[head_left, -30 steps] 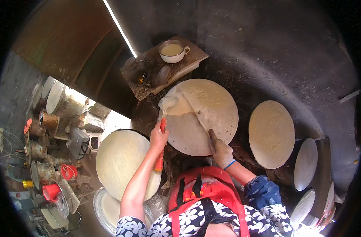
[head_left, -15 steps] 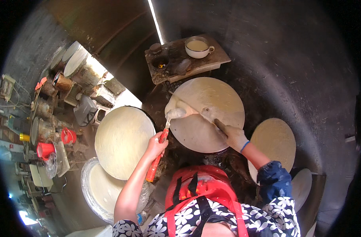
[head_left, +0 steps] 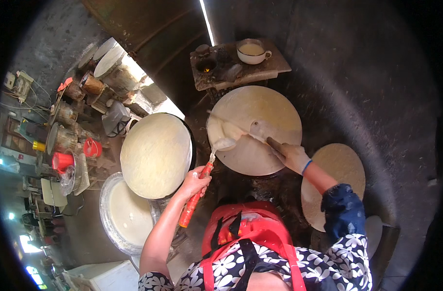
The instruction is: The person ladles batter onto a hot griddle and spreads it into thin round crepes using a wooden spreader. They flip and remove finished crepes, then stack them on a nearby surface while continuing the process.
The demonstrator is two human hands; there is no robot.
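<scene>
Left hand point(head_left: 195, 183): bare, closed around the red handle of a ladle point(head_left: 208, 169); ladle bowl positioned over the left edge of a round griddle point(head_left: 254, 161), contact not determinable. Right hand point(head_left: 295, 158): gloved, gripping a spreader point(head_left: 275, 145) laid across the griddle. Pale batter point(head_left: 262, 103) coats the far portion; near portion bare. Beyond, a white cup point(head_left: 251, 59) stands on a wooden desk point(head_left: 276, 67).

Mid-frame: round griddle point(head_left: 253, 159), upper part coated in pale batter point(head_left: 265, 103); my dark-handled spreader point(head_left: 274, 145) slants across; my red-handled ladle point(head_left: 208, 169) tilts, left of centre.
</scene>
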